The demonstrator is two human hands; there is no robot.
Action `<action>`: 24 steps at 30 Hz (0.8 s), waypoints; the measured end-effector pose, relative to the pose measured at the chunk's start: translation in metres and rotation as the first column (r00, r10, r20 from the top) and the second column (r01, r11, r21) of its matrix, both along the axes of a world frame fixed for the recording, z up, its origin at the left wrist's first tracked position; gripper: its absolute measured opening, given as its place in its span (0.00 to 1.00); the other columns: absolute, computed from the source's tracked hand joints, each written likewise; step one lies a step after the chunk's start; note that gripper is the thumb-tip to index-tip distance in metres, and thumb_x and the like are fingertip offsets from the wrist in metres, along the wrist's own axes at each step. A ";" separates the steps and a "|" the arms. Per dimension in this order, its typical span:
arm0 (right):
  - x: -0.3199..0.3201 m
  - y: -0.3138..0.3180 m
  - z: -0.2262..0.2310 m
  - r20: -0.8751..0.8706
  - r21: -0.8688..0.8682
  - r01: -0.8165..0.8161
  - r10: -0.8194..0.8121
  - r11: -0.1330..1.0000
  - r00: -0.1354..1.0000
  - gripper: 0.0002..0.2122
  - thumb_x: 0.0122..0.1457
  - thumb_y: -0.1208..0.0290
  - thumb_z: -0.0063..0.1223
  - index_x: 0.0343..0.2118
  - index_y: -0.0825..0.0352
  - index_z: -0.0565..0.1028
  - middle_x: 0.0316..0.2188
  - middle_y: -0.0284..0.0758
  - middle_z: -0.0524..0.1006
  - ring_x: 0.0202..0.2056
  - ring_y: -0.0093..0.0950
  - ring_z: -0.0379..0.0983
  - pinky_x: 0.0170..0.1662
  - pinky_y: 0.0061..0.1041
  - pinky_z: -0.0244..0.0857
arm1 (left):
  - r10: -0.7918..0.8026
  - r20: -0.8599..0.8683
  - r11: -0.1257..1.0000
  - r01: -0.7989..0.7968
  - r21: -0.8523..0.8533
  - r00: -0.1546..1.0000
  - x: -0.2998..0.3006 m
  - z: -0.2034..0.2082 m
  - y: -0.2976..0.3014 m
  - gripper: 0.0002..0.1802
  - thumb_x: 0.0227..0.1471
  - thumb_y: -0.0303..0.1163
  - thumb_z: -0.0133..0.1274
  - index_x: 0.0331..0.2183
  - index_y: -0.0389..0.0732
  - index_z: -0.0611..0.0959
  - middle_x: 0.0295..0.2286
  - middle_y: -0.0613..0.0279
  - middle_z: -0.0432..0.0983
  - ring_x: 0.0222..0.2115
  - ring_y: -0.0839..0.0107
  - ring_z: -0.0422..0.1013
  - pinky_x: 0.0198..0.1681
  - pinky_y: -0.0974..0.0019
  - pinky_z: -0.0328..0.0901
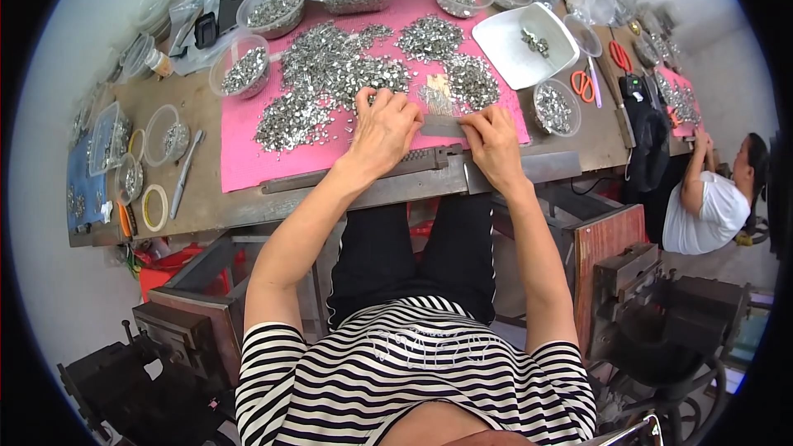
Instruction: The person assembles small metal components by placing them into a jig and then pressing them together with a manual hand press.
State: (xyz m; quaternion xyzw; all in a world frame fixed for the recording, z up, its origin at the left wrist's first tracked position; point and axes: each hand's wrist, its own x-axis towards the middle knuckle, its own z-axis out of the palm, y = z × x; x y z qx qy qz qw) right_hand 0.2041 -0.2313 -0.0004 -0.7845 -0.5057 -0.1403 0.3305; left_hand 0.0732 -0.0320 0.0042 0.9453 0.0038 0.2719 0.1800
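"Your striped shirt [413, 392] fills the bottom; beyond it, what do your hands hold?"

"Your right hand [496, 147] pinches one end of a grey strip [442, 125]. Your left hand [383, 130], fingers curled, is at the other end (whether it grips, you leave me unable to tell)."

"Where is your strip?"

"Between your hands, over the near part of the pink mat [244, 157], just past the dark bar [420, 162] at your table's [599, 120] edge."

"And around your hands?"

"Metal bits [318, 62] lie heaped beyond them; a white tray [496, 43] stands farther off, rightward, a tub [555, 107] nearer you."
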 end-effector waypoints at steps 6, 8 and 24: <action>0.005 -0.005 0.005 0.083 -0.086 -0.020 0.027 0.996 0.996 0.05 0.53 0.78 0.61 0.33 0.65 0.77 0.30 0.35 0.73 0.35 0.36 0.71 0.39 0.36 0.62 | -0.052 0.017 0.985 0.054 -0.164 0.998 -0.003 -0.005 0.004 0.07 0.53 0.26 0.60 0.35 0.42 0.80 0.31 0.61 0.73 0.38 0.59 0.69 0.49 0.54 0.58; 0.003 -0.008 0.004 -0.036 -0.034 -0.008 0.007 0.999 0.999 0.05 0.53 0.78 0.61 0.32 0.66 0.76 0.28 0.35 0.73 0.34 0.36 0.71 0.38 0.36 0.63 | -0.065 0.004 0.978 0.065 -0.199 0.998 -0.004 -0.005 0.005 0.06 0.53 0.27 0.60 0.35 0.42 0.80 0.30 0.61 0.73 0.38 0.59 0.69 0.48 0.55 0.58; 0.000 -0.023 -0.005 0.009 -0.038 0.106 -0.106 0.994 0.994 0.06 0.51 0.79 0.62 0.31 0.65 0.76 0.26 0.34 0.72 0.29 0.35 0.72 0.38 0.35 0.60 | -0.013 0.057 0.996 0.017 -0.082 0.998 -0.031 0.011 -0.010 0.05 0.53 0.27 0.60 0.34 0.42 0.80 0.32 0.63 0.73 0.38 0.61 0.69 0.50 0.55 0.57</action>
